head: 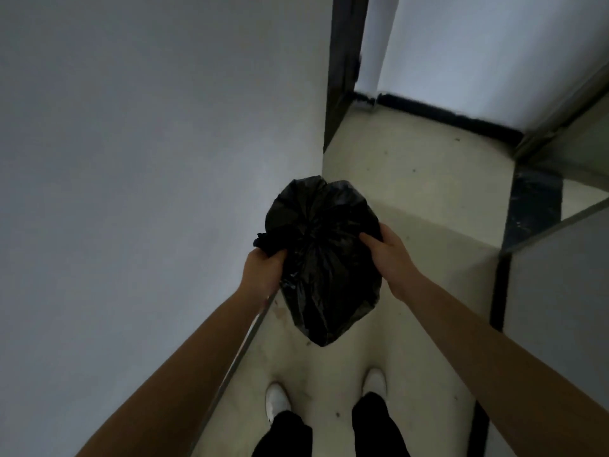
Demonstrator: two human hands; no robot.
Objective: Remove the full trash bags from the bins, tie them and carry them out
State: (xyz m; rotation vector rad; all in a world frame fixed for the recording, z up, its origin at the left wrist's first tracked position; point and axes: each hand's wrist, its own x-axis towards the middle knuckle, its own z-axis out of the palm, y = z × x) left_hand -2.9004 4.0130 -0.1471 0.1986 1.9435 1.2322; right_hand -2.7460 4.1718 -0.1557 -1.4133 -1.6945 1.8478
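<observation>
Head view: we see the bag (324,258), black and bulging, held off the floor (412,179) between both hands, just beside the wall (148,159) and above the white shoes (276,402). The left hand (263,268) grips the gathered neck, we judge to keep the mouth closed. The right hand (392,255) curls its fingers (367,240) onto the bag's side, likely steadying it for carrying. We find no brand, label or writing to read.
</observation>
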